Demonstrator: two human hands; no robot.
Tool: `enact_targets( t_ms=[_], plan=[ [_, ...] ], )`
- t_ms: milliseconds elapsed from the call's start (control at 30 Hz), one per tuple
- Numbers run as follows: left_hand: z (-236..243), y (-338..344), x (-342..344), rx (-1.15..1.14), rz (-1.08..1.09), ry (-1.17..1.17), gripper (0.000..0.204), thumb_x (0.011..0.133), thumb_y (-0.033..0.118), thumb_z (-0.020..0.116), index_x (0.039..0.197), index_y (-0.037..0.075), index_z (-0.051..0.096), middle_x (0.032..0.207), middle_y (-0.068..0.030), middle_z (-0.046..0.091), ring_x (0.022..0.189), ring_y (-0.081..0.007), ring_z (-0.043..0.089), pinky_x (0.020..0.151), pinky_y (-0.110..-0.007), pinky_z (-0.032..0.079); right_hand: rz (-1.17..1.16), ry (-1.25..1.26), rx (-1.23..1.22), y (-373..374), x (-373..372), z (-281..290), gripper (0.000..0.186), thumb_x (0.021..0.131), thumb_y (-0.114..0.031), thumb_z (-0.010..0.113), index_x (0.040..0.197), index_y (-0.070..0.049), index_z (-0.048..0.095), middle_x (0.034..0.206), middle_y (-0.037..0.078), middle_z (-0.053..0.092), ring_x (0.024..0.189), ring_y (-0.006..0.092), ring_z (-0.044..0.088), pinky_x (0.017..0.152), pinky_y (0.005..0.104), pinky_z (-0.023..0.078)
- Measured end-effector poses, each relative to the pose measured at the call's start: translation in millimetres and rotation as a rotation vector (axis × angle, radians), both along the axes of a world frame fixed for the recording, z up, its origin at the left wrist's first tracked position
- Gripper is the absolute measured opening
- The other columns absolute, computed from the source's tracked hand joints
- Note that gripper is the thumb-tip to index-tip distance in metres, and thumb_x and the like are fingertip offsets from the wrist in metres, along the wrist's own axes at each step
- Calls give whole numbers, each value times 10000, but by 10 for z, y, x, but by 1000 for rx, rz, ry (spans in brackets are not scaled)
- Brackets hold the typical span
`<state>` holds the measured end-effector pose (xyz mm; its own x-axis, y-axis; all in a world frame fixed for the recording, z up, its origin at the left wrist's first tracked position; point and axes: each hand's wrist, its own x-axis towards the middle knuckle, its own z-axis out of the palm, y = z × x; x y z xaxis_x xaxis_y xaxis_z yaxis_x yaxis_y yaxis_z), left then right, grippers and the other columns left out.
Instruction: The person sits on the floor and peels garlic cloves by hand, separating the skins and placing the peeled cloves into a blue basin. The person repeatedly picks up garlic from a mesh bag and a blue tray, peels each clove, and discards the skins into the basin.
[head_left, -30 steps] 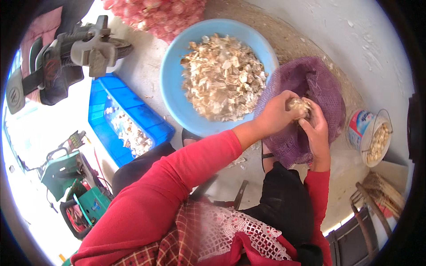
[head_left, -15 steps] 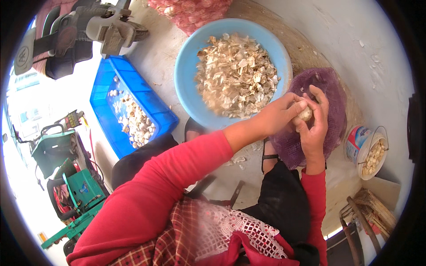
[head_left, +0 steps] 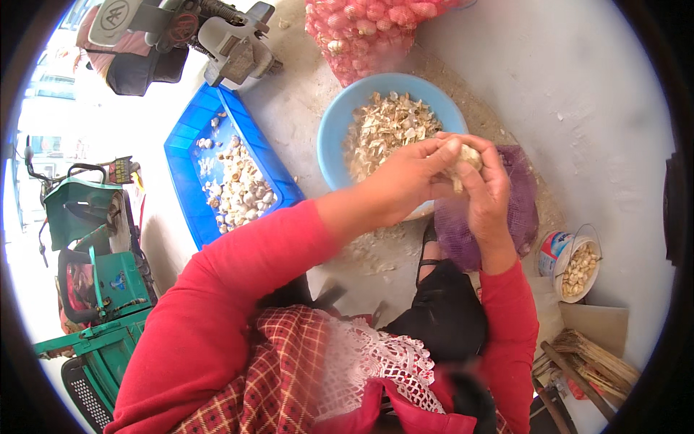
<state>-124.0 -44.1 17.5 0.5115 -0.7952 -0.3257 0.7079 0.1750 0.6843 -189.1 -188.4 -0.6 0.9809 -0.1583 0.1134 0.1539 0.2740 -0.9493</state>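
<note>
While both hands meet over the near right edge of a light blue basin (head_left: 330,141), the left hand (head_left: 412,176) and the right hand (head_left: 490,189) together grasp one pale garlic bulb (head_left: 470,157) between thumbs and fingers. The left forearm and hand hide part of the basin's near side; the right hand and wrist cover part of one purple mesh sack (head_left: 522,199). Inside the single basin is a heap of dry skins (head_left: 394,124), too many to count. To the left sits one blue tray (head_left: 186,184) of whitish bulbs (head_left: 244,184), also uncountable. One red net sack (head_left: 361,32) of bulbs stands beyond the basin, making two sacks altogether. At right are one bucket (head_left: 551,252) of peeled cloves (head_left: 578,269) and, nearer, a bundle of dry stalks (head_left: 593,362). Two vehicles fill the left side: one green (head_left: 123,283), one grey and black (head_left: 235,47).
</note>
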Motion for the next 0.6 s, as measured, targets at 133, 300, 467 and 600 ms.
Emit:
enact_targets(
  t_ms=[133, 300, 467, 600],
  plan=[
    [137, 159, -14, 51, 112, 16, 443, 1077, 335, 390, 1399, 45, 479, 1300, -67, 551, 1202, -160, 548, 1043, -359, 477, -21, 33, 25, 252, 115, 143, 193, 999, -144, 529, 1120, 5, 549, 1181, 167, 641, 1090, 188, 603, 976, 339, 486],
    [132, 300, -24, -32, 219, -13, 414, 1077, 301, 402, 1392, 41, 472, 1310, -70, 542, 1193, -189, 553, 1057, -401, 464, -37, 16, 168, 440, 263, 202, 126, 1003, -119, 526, 1059, -14, 569, 1092, 140, 673, 1026, 174, 622, 933, 324, 498],
    [38, 509, -19, -76, 336, 34, 420, 1072, 289, 429, 1394, 22, 447, 1306, -87, 547, 1182, -221, 565, 1024, -392, 477, -38, 38, 264, 723, 410, 189, 72, 979, -72, 564, 1018, -18, 592, 1092, 112, 683, 1025, 149, 610, 937, 306, 480],
    [24, 632, 61, -15, 424, -1, 409, 1058, 314, 467, 1331, 9, 481, 1243, -97, 571, 1124, -225, 587, 987, -381, 491, -119, -18, -3, 908, 495, 208, 68, 995, -82, 568, 998, -17, 586, 1110, 115, 683, 1009, 146, 618, 914, 304, 499]
  ],
)
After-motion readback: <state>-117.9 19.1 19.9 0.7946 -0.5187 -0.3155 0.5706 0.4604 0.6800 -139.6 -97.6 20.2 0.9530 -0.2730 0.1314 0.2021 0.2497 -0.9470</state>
